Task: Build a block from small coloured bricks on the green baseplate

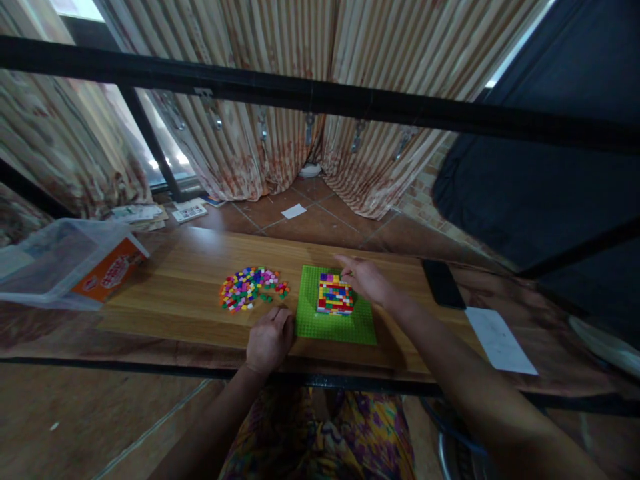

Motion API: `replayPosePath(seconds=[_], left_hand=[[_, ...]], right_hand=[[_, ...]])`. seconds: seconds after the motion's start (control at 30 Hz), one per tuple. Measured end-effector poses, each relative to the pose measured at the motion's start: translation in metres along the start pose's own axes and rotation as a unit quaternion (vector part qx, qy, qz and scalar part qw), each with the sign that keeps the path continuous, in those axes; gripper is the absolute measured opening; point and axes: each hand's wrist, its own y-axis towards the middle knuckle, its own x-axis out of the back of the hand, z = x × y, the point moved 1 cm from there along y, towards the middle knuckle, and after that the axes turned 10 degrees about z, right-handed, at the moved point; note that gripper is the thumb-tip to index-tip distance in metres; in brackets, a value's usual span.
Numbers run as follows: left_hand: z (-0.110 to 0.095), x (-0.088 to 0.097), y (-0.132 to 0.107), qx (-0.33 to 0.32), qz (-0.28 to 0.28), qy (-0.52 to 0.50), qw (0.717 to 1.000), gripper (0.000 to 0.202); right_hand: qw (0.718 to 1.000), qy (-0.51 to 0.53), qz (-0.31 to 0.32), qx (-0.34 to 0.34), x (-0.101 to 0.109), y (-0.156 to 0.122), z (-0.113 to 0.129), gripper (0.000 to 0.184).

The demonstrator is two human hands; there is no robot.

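A green baseplate (pixel 335 329) lies on the wooden board, bearing a block structure (pixel 336 297) of small multicoloured toy bricks. My right hand (pixel 364 277) is at the far right corner of that structure, its index finger stretched out and its other fingers bent close to the top bricks. Whether a brick is between its fingertips is too small to tell. My left hand (pixel 271 339) rests on the board just left of the baseplate, its fingers curled in; anything inside them is hidden. Beyond it lies a loose pile of small coloured bricks (pixel 250 288).
A clear plastic bin (pixel 60 260) with an orange label stands at the left end of the wooden board (pixel 175 293). To the right are a black phone (pixel 443 284) and a white paper sheet (pixel 501 340). A dark metal rail (pixel 320 95) crosses in front of the curtains.
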Motion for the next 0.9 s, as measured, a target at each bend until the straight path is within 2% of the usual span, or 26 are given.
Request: replayPosePath(seconds=[0.13, 0.37, 0.77, 0.9], left_hand=[[0.001, -0.001, 0.0, -0.002, 0.0, -0.008, 1.0, 0.021], [0.003, -0.003, -0.001, -0.001, 0.004, -0.013, 1.0, 0.02], [0.003, -0.003, 0.0, 0.001, 0.004, -0.007, 1.0, 0.018], [0.001, -0.002, 0.0, -0.002, -0.004, -0.005, 1.0, 0.02]], right_hand=[[0.999, -0.022, 0.046, 0.019, 0.007, 0.009, 0.001, 0.061], [0.994, -0.044, 0.089, 0.049, 0.013, 0.017, 0.004, 0.063], [0.994, -0.011, 0.099, 0.046, 0.017, 0.016, 0.005, 0.058], [0.996, 0.031, 0.075, 0.025, 0.014, 0.006, -0.001, 0.062]])
